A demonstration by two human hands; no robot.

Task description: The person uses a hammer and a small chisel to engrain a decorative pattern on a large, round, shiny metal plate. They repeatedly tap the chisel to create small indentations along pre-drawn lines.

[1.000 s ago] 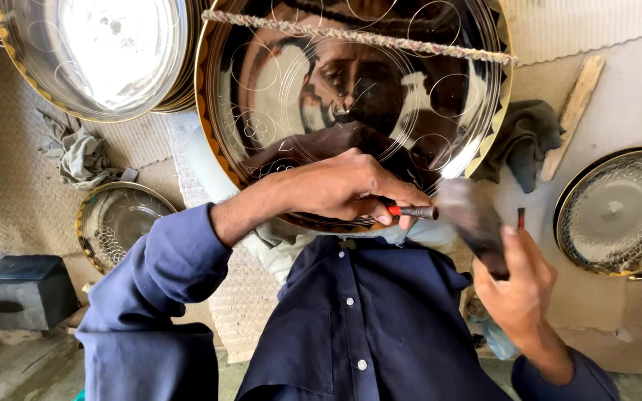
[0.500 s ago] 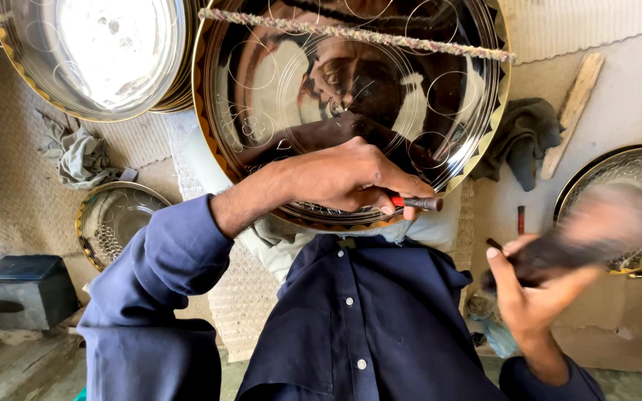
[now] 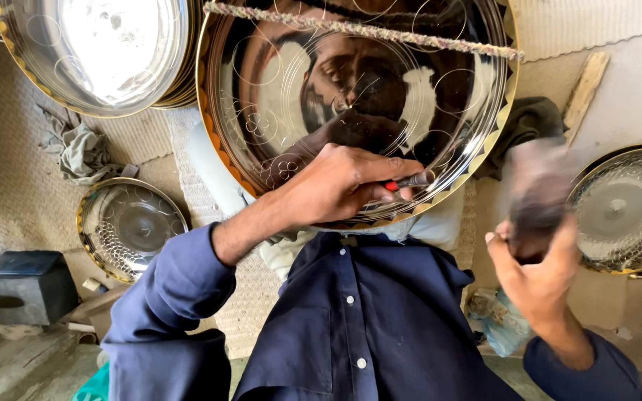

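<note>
At the far left a dark box [image 3: 20, 286] sits on the floor, and beside it a small patterned tray [image 3: 131, 226] lies flat, with a crumpled grey rag [image 3: 79, 152] just above it. Over the rag a stack of shiny trays [image 3: 94, 52] leans at the top left, its top tray glaring with light. The blue-sleeved left hand [image 3: 336, 186] reaches in from the lower left and lies on the lower rim of the big tray [image 3: 299, 82], a polished round one with a gold scalloped edge and fine engraved circles that fills the top middle and rests against the person's lap. This hand's grip is pressed together, pinching a thin punch [image 3: 409, 180] with a red band, whose tip touches the big tray near its lower right edge. A twisted cord [image 3: 365, 31] crosses the top of the big tray. Right of it a dark cloth [image 3: 533, 122] lies on the floor, and a wooden stick [image 3: 587, 93] leans near it. The right hand [image 3: 536, 275] is raised well apart from the punch, its grip wrapped around a dark hammer [image 3: 540, 189] that is blurred. At the far right edge another patterned tray, a dotted tray [image 3: 626, 212], lies flat.
</note>
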